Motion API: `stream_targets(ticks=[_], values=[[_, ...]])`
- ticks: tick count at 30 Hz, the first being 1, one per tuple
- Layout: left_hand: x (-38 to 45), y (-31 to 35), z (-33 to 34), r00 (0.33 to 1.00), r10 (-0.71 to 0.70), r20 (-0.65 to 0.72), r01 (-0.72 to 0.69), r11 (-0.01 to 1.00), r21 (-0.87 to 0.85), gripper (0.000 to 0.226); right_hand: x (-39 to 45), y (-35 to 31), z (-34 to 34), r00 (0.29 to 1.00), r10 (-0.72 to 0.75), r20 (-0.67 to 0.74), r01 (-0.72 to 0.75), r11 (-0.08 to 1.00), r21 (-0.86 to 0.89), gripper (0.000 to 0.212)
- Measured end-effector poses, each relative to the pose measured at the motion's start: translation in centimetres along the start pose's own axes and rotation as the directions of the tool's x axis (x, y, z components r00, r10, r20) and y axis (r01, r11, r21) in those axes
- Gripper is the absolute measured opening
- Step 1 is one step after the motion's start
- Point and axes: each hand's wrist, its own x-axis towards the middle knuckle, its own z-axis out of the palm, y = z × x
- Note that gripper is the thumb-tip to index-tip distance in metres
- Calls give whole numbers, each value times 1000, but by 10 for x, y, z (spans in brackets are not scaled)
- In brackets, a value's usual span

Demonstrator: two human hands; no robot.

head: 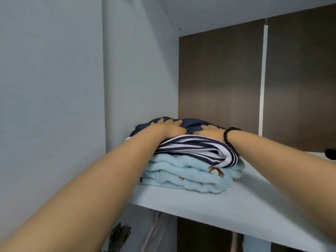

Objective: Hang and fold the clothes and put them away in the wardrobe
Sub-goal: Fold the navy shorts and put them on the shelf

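both hands, left hand (170, 127) & right hand (211, 131), press flat w/ fingers spread on navy striped garment (196, 151) atop folded light-blue blanket (190, 173) near wardrobe shelf (236, 202) left back corner

Soft, even, cool light fills the view — no hard glare, only a faint sheen on the brown back panel (218, 84) toward 1 o'clock. A dim shadow sits under the shelf (236, 202) at 6 o'clock. Focus is mildly soft throughout. Wide-angle distortion bends straight edges and stretches the forearms at 7 and 4 o'clock — worst near the borders.
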Motion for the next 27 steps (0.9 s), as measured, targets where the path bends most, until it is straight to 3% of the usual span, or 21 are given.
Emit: stream_targets(ticks=[5, 7, 12, 17, 20, 21, 24, 27], values=[[-5, -1, 1, 1000, 24, -12, -24, 998, -65, 63, -9, 2, 0, 1000, -18, -4, 18, 999, -33, 45], [-12, -1, 2, 999, 35, -34, -38, 995, -89, 60, -13, 1, 1, 1000, 2, -12, -2, 999, 35, 44], [-37, -4, 0, 987, 158, 18, -158, 987, -10, 51, -32, 1, 2, 1000, 16, -26, -13, 994, 109, 49], [-73, -1, -1, 991, 134, -7, -133, 976, -173, 50, -67, 4, 6, 992, -91, -89, 115, 939, 323, 34], [-101, -1, -4, 999, 40, -23, -45, 936, -350, 56, -90, 3, 11, 991, -112, -74, 128, 951, 283, 35], [-111, 0, -5, 1000, 24, -19, -29, 928, -372, 52, -96, 6, 13, 994, -76, -74, 97, 935, 341, 31], [-141, 6, -7, 998, 56, 42, -38, 937, -348, 37, -117, 8, 21, 981, -3, -192, 103, 852, 514, 25], [-179, 15, -9, 992, 97, -76, -115, 948, -296, 47, -144, 9, 30, 947, -40, -318, 214, 819, 533, 27]])
